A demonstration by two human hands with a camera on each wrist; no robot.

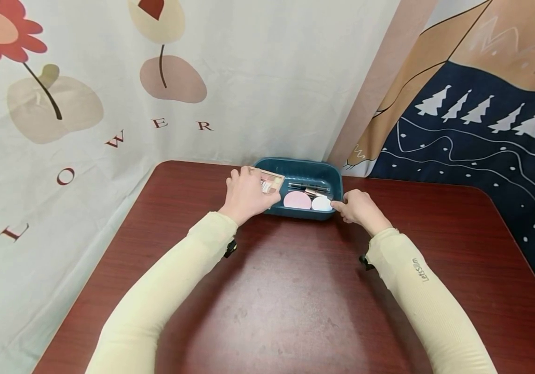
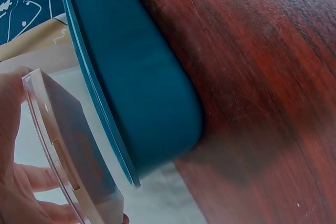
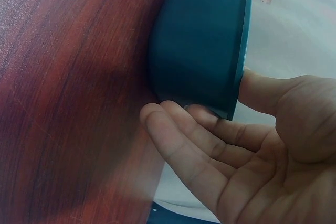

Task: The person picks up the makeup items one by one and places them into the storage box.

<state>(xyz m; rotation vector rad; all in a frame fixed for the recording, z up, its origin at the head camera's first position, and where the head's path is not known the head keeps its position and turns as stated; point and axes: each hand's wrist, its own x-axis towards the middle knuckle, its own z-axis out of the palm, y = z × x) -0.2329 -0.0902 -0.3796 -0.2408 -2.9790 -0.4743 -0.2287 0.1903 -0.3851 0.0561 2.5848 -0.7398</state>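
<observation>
At the table's far side stands a teal plastic bin (image 1: 295, 213). My left hand (image 1: 247, 193) holds an eyeshadow palette (image 1: 274, 183) above the bin's left end, pinched between thumb and fingers. The palette (image 2: 79, 150) has a clear lid and a beige case in the left wrist view. My right hand (image 1: 360, 209) grips the bin's right end, its thumb over the rim and its fingers against the outer wall (image 3: 202, 40). Inside the bin lie a pink rounded piece (image 1: 297, 200), a white rounded piece (image 1: 321, 203) and several slim dark tubes (image 1: 308, 187).
The bin stands on a dark red wood-grain table (image 1: 272, 291), close to its back edge. Behind hangs a white curtain (image 1: 258, 93) with flower prints and letters. A navy cloth (image 1: 478, 140) with white trees hangs at the right.
</observation>
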